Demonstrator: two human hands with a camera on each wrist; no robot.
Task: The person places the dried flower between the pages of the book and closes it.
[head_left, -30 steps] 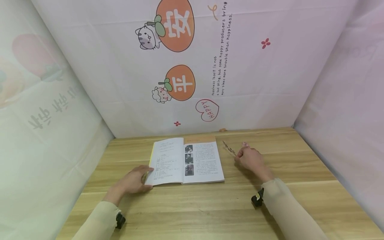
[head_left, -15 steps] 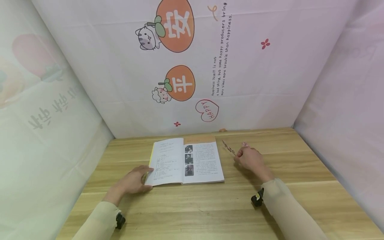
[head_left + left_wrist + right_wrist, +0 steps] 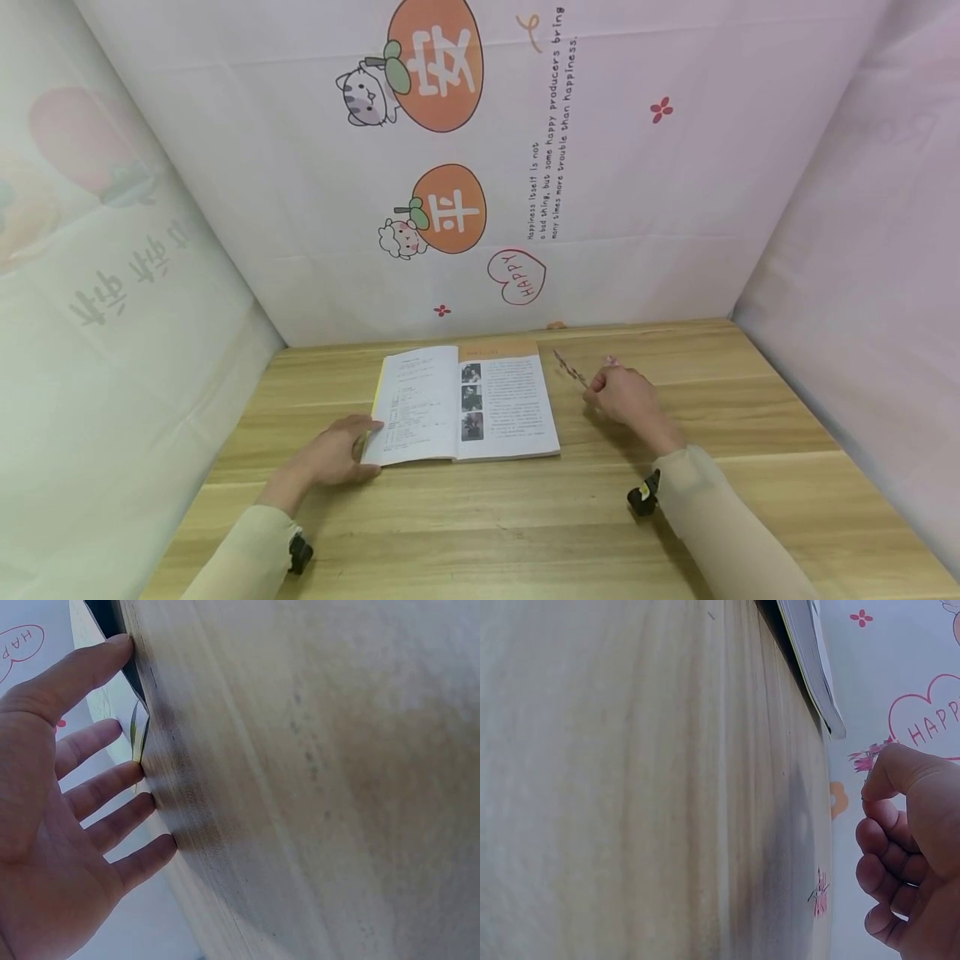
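An open book (image 3: pixel 510 408) lies on the wooden table, with a text page on the left and a page with several photos on the right. My left hand (image 3: pixel 341 450) rests at its left edge, fingertips on the page margin and thumb by the lower corner. In the left wrist view the fingers (image 3: pixel 105 791) are spread and fairly straight. To the right of the book, my right hand (image 3: pixel 624 396) pinches a thin sprig (image 3: pixel 570 367) with small pinkish flowers between thumb and forefinger. In the right wrist view the sprig's pink petals (image 3: pixel 866 759) show beyond the thumb.
Another small pink flower piece (image 3: pixel 611 361) lies on the table (image 3: pixel 480 533) just behind my right hand. A printed white cloth (image 3: pixel 615 208) stands along the table's back edge, and more pale cloth (image 3: pixel 847 275) hangs at both sides.
The sprig in my right hand has shifted very slightly left. My left hand and the book stay in place.
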